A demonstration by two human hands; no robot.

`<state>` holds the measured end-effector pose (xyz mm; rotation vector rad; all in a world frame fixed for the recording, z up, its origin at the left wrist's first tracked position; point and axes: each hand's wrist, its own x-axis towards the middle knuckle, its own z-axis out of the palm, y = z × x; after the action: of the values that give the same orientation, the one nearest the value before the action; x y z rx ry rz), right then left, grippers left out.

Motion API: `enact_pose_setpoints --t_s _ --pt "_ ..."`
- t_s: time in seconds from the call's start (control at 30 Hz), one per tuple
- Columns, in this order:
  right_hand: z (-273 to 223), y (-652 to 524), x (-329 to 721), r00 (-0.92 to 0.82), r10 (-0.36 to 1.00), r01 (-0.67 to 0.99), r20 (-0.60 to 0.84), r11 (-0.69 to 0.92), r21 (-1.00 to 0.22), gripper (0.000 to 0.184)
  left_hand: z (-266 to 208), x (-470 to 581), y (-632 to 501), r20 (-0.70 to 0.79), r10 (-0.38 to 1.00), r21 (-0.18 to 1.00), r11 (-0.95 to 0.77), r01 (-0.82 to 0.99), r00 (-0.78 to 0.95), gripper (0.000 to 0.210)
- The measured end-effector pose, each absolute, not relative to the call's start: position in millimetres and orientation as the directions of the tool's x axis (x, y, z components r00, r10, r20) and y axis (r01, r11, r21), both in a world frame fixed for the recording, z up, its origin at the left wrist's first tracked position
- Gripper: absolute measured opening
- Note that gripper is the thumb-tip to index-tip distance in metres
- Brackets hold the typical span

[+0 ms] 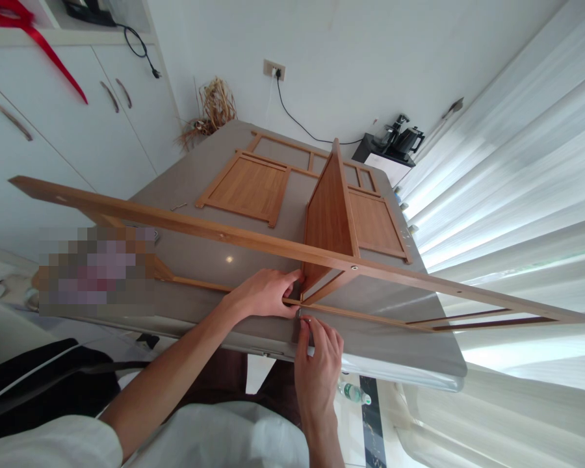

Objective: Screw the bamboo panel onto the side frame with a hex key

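A long wooden frame (214,232) stands on edge across the table, with an upright wooden panel (329,208) meeting it at right angles. At the bottom of that joint my left hand (268,292) is closed around the frame's lower rail (365,314) and the panel's corner. My right hand (319,348) is just in front of the joint, thumb and finger pinched on a small metal piece (299,312) held at the rail. The piece is too small to tell whether it is a screw or a key. A metal-lined hole (354,268) shows in the top rail.
Flat wooden panels (248,185) (377,221) and a slatted frame (283,151) lie on the grey table (195,175). A small bent metal tool (179,207) lies left. A kettle (409,140) stands behind; a bottle (353,392) lies on the floor. Pixelation hides the left.
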<state>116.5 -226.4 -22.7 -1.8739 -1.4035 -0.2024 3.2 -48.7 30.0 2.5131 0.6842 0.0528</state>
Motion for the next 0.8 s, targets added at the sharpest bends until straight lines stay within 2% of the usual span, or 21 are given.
enact_pose_setpoints --t_s 0.33,0.8 --pt "-21.6 -224.9 116.2 0.388 0.765 0.861 0.514 -0.101 -0.498 0.021 27.3 3.5 -48.5 -0.103 0.491 0.502 -0.725 0.471 0.865 0.038" --pt "-22.4 -226.2 116.3 0.595 0.720 0.688 0.357 -0.227 -0.690 0.029 28.5 3.7 -49.0 -0.099 0.487 0.513 -0.722 0.464 0.868 0.035"
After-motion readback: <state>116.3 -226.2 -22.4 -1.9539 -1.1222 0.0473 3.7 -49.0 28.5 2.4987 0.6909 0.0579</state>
